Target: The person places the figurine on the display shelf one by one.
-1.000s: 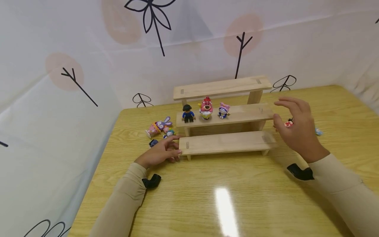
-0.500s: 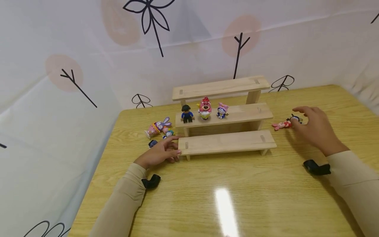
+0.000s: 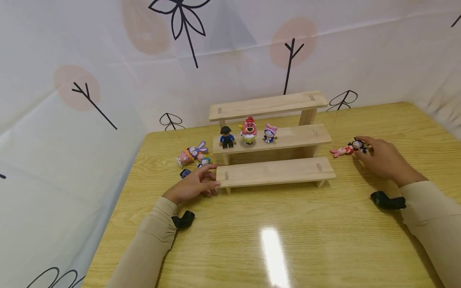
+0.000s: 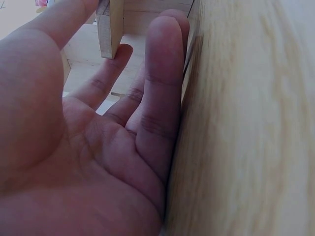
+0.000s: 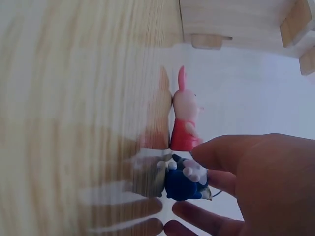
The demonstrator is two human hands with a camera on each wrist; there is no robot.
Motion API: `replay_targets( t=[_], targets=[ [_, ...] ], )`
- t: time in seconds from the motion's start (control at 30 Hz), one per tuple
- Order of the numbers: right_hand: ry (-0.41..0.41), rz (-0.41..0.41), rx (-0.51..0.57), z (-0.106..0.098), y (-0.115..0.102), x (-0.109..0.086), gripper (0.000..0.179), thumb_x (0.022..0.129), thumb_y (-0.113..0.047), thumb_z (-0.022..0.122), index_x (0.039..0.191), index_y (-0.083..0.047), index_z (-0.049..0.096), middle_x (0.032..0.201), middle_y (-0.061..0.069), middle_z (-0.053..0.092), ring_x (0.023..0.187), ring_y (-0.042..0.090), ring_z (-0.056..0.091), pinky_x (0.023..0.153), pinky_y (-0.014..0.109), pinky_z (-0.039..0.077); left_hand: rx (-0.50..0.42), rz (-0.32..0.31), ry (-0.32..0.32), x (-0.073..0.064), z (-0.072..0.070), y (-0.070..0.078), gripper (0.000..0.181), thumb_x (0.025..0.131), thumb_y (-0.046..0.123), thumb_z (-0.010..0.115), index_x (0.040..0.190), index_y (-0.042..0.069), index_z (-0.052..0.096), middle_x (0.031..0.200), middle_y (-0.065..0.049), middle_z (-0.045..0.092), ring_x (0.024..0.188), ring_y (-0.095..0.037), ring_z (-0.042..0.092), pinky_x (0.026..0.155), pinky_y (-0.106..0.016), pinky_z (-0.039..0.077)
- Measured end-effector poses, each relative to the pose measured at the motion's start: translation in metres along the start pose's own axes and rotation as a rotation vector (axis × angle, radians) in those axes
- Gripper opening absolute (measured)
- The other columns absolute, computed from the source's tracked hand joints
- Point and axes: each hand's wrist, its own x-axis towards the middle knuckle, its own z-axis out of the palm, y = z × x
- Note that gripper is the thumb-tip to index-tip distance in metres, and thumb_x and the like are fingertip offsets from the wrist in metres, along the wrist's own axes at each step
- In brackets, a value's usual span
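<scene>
In the head view a three-step wooden display shelf [image 3: 275, 173] stands on the table. My left hand [image 3: 194, 184] holds the left end of its lowest step, thumb at the front edge and index finger at the back; the board's end [image 4: 110, 29] shows between them in the left wrist view. At the right, my right hand [image 3: 383, 158] pinches a small dark blue figurine [image 5: 182, 184] lying on the table, thumb and fingers around it. Beside it lies a pink rabbit figurine [image 5: 185, 118] in red, close to the thumb tip.
On the middle step stand a black-haired toy figure [image 3: 227, 137], a pink bear figurine [image 3: 248, 131] and a pink-hooded figurine [image 3: 269, 133]. Left of the shelf lie a purple rabbit figurine [image 3: 192, 153] and smaller figurines [image 3: 204, 161]. A patterned cloth [image 3: 230, 60] hangs behind.
My right hand has moved right and down from beside the shelf to the blue figurine, and its fingers have closed in around it. The left hand has stayed at the lowest step.
</scene>
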Motion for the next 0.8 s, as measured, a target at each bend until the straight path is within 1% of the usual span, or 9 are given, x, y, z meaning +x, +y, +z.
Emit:
replay_targets(
  t=[0.03, 0.1, 0.2, 0.33, 0.37, 0.47, 0.6, 0.7, 0.8],
  targets=[
    [0.002, -0.009, -0.007, 0.0006, 0.0005, 0.0000, 0.057, 0.105, -0.025, 0.050, 0.149, 0.009, 0.035, 0.081, 0.019, 0.050, 0.064, 0.024, 0.042, 0.054, 0.034, 0.032, 0.001, 0.001, -0.002, -0.0001, -0.0001, 0.0003, 0.067, 0.099, 0.028, 0.064, 0.156, 0.020, 0.030, 0.128, -0.018, 0.058, 0.093, -0.021, 0.070, 0.080, -0.037, 0.059],
    [0.010, -0.018, -0.018, 0.0013, 0.0002, -0.0001, 0.055, 0.105, -0.023, 0.051, 0.148, 0.008, 0.037, 0.076, 0.015, 0.049, 0.061, 0.021, 0.040, 0.052, 0.033, 0.031, 0.003, 0.001, -0.005, -0.0002, 0.0001, 0.0010, 0.067, 0.099, 0.027, 0.064, 0.156, 0.019, 0.030, 0.128, -0.018, 0.058, 0.093, -0.021, 0.070, 0.080, -0.037, 0.059],
    [0.011, -0.014, -0.011, 0.0021, -0.0012, -0.0003, 0.054, 0.105, -0.023, 0.050, 0.148, 0.007, 0.038, 0.073, 0.012, 0.051, 0.058, 0.019, 0.040, 0.051, 0.032, 0.031, 0.005, -0.002, -0.006, -0.0009, 0.0005, 0.0018, 0.067, 0.099, 0.027, 0.064, 0.156, 0.019, 0.030, 0.128, -0.018, 0.057, 0.094, -0.021, 0.070, 0.080, -0.037, 0.059],
    [0.010, -0.006, -0.002, 0.0040, -0.0024, -0.0013, 0.050, 0.105, -0.022, 0.048, 0.146, 0.005, 0.041, 0.072, 0.011, 0.052, 0.059, 0.020, 0.040, 0.053, 0.033, 0.031, 0.005, -0.004, 0.002, -0.0017, 0.0011, 0.0016, 0.066, 0.099, 0.027, 0.064, 0.156, 0.020, 0.031, 0.127, -0.018, 0.058, 0.093, -0.021, 0.070, 0.080, -0.038, 0.059],
    [0.010, -0.008, -0.007, 0.0043, -0.0020, -0.0016, 0.049, 0.105, -0.022, 0.048, 0.145, 0.005, 0.042, 0.073, 0.012, 0.053, 0.060, 0.020, 0.040, 0.054, 0.033, 0.031, 0.004, -0.003, 0.000, -0.0020, 0.0013, 0.0014, 0.066, 0.099, 0.027, 0.064, 0.156, 0.019, 0.030, 0.127, -0.019, 0.058, 0.093, -0.021, 0.070, 0.080, -0.038, 0.059],
    [0.016, -0.014, -0.020, 0.0061, -0.0010, -0.0029, 0.045, 0.105, -0.021, 0.048, 0.141, 0.006, 0.046, 0.083, 0.022, 0.059, 0.064, 0.023, 0.045, 0.057, 0.036, 0.036, 0.003, -0.015, -0.002, -0.0029, 0.0015, 0.0004, 0.067, 0.099, 0.028, 0.065, 0.156, 0.020, 0.030, 0.128, -0.017, 0.058, 0.093, -0.021, 0.070, 0.081, -0.037, 0.059],
    [0.055, -0.034, -0.032, 0.0078, -0.0012, -0.0026, 0.039, 0.104, -0.018, 0.053, 0.135, 0.006, 0.051, 0.106, 0.035, 0.062, 0.074, 0.031, 0.056, 0.063, 0.046, 0.044, 0.009, -0.023, 0.004, -0.0031, 0.0012, -0.0009, 0.067, 0.099, 0.031, 0.065, 0.156, 0.023, 0.031, 0.129, -0.016, 0.057, 0.095, -0.021, 0.070, 0.081, -0.037, 0.059],
    [0.079, -0.044, -0.037, 0.0071, -0.0021, -0.0014, 0.034, 0.102, -0.014, 0.055, 0.130, 0.006, 0.054, 0.106, 0.037, 0.062, 0.077, 0.034, 0.059, 0.066, 0.051, 0.046, 0.011, -0.015, 0.009, -0.0021, 0.0006, -0.0015, 0.067, 0.099, 0.031, 0.066, 0.155, 0.023, 0.031, 0.129, -0.016, 0.057, 0.095, -0.021, 0.070, 0.081, -0.037, 0.059],
    [0.090, -0.052, -0.041, 0.0058, -0.0033, -0.0002, 0.031, 0.101, -0.010, 0.056, 0.127, 0.007, 0.055, 0.104, 0.037, 0.062, 0.076, 0.034, 0.059, 0.064, 0.050, 0.047, 0.007, -0.003, 0.009, -0.0014, 0.0000, -0.0011, 0.067, 0.099, 0.030, 0.065, 0.156, 0.021, 0.031, 0.129, -0.017, 0.057, 0.095, -0.020, 0.070, 0.081, -0.037, 0.059]
  ],
)
